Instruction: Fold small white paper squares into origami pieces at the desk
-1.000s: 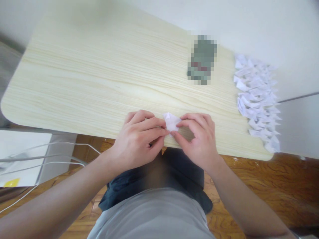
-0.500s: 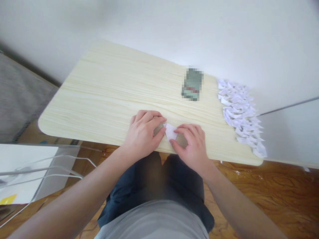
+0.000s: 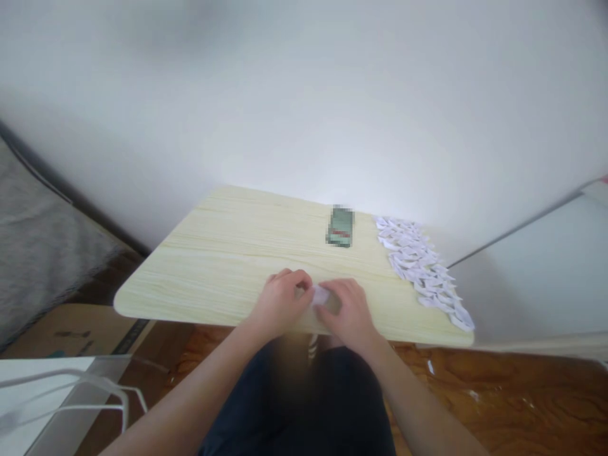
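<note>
Between my hands, near the front edge of the wooden table (image 3: 213, 266), is a small folded piece of white paper (image 3: 320, 295). My left hand (image 3: 284, 299) pinches its left end between thumb and forefinger. On the other side, my right hand (image 3: 348, 309) grips the paper with thumb and fingers. Fingertips cover part of the paper, and its exact folds are blurred. Several folded white paper pieces (image 3: 418, 263) lie in packed rows along the table's right side.
A pixelated green, phone-shaped object (image 3: 341, 227) lies towards the back of the table, by the white wall (image 3: 304, 101). At lower left are a white surface with cables (image 3: 90, 380) and a cardboard box (image 3: 71, 326). White scraps (image 3: 430, 367) dot the wooden floor.
The camera view has tilted up, so the table sits lower and looks smaller. My left hand has closed in on the paper's left end; my right hand still holds the other side.
</note>
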Demonstrator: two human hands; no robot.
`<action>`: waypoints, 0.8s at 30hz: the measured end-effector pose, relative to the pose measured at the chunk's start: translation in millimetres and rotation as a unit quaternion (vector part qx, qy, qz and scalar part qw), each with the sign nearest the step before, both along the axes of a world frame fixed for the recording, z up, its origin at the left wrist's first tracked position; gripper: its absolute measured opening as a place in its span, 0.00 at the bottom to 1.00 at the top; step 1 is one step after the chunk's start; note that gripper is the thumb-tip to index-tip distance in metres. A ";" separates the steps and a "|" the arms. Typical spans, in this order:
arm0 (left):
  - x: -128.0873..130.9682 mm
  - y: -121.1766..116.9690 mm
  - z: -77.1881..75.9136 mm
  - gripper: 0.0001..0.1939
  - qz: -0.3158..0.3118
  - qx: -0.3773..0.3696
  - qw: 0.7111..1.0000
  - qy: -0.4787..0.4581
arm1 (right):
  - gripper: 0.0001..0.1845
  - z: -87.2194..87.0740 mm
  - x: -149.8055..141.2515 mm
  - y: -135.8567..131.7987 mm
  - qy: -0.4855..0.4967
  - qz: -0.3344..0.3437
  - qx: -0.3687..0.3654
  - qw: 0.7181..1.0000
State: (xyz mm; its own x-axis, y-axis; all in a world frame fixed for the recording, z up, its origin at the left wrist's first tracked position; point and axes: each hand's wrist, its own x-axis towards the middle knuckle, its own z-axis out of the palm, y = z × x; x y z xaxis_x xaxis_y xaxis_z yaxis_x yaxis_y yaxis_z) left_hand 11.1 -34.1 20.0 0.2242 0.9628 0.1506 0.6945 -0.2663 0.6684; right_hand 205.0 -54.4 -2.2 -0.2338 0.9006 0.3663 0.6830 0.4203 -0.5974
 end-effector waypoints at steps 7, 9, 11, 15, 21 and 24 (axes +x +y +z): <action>0.4 -7.8 22.2 0.04 -0.045 0.144 0.988 -0.014 | 0.03 24.9 -1.6 14.2 0.110 0.018 -0.011 0.994; -2.4 -4.4 20.0 0.05 -0.056 0.157 0.984 -0.054 | 0.05 26.0 0.9 17.5 0.139 0.006 -0.037 0.990; -5.7 1.1 13.5 0.09 -0.078 0.154 0.981 -0.091 | 0.06 23.3 4.4 21.5 0.165 0.006 -0.073 0.984; -8.4 10.5 -2.3 0.08 -0.090 0.149 0.979 -0.102 | 0.06 12.1 11.9 29.8 0.184 0.000 -0.088 0.979; -6.2 12.9 -13.0 0.10 -0.107 0.165 0.979 -0.059 | 0.14 -0.2 21.0 34.3 0.181 0.011 -0.088 0.979; -8.1 13.7 -16.4 0.12 -0.110 0.164 0.980 -0.031 | 0.22 -1.4 25.0 33.6 0.158 0.040 -0.087 0.983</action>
State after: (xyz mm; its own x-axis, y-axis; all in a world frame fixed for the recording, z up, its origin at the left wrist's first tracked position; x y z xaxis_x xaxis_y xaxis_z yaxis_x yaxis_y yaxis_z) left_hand 3.0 -20.4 3.6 0.4008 0.7900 0.4640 0.5570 -0.6122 0.5612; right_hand 230.0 -20.8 -3.6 -0.2058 0.9395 0.2737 0.4209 0.3375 -0.8420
